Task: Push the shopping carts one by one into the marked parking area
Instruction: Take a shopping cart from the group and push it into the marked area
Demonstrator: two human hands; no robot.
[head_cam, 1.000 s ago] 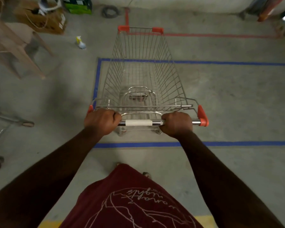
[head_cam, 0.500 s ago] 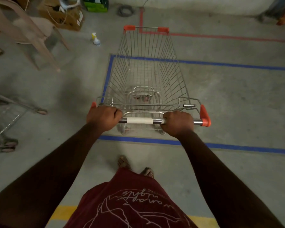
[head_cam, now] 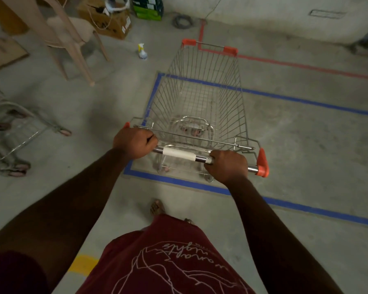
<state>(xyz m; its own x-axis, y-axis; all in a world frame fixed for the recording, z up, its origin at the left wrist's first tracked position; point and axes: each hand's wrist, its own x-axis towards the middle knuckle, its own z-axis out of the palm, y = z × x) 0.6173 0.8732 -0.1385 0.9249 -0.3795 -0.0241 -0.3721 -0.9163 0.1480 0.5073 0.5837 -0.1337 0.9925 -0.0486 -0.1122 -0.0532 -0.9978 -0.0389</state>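
Maroon T-shirt (head_cam: pixel 164 257), white line print, sandals (head_cam: pixel 156 206)

A single wide-angle view is taken from the person's head, aimed forward and steeply down. The shopping cart (head_cam: pixel 200 107) is seen close ahead, the concrete floor (head_cam: pixel 306 145) fills the frame, and straight lines are bent near the edges.

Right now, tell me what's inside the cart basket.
The cart basket holds no goods; through its wire floor show the concrete, blue tape and lower frame. The near wheels are mostly hidden.
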